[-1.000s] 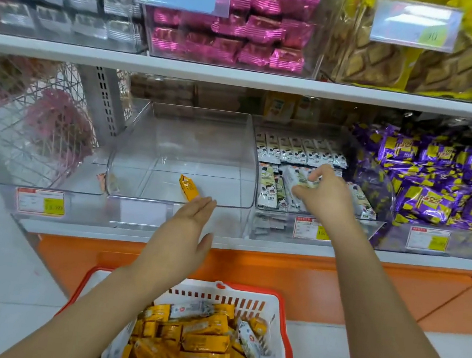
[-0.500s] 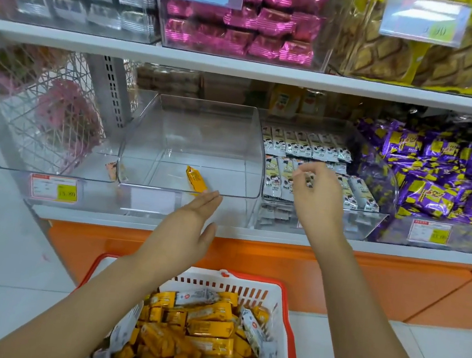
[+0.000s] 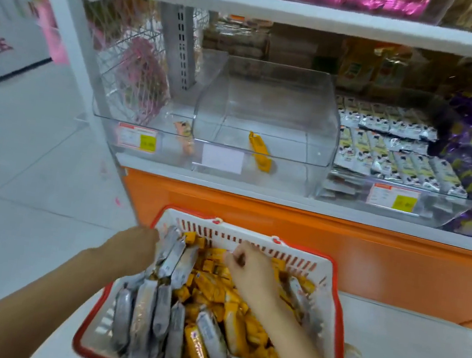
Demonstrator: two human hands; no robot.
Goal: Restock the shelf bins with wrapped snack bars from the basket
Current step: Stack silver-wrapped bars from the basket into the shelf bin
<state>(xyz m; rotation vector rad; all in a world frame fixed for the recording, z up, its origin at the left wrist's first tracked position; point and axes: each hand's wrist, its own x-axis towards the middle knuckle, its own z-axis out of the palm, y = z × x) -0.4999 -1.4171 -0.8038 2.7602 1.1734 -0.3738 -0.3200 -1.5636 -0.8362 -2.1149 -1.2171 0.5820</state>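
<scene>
Directly beyond the basket (image 3: 207,229) stands the shelf (image 3: 257,190), with a clear bin (image 3: 269,102) above the basket's far wall. The basket holds yellow bars (image 3: 214,290) and silver bars (image 3: 145,311), the silver ones mostly along its left side. The left hand (image 3: 135,246) is at the basket's far left corner, fingers hidden behind upright silver bars; grip cannot be told. The right hand (image 3: 250,268) rests on the yellow bars near the basket's far wall, fingers curled; whether they grasp a bar cannot be told. A single yellow bar (image 3: 259,152) lies in the bin.

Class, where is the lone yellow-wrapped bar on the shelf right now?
In the head view, the yellow-wrapped bar lies near the front of the clear middle bin, between a peach-wrapped bar on its left and the grey-white bars on its right.
</scene>
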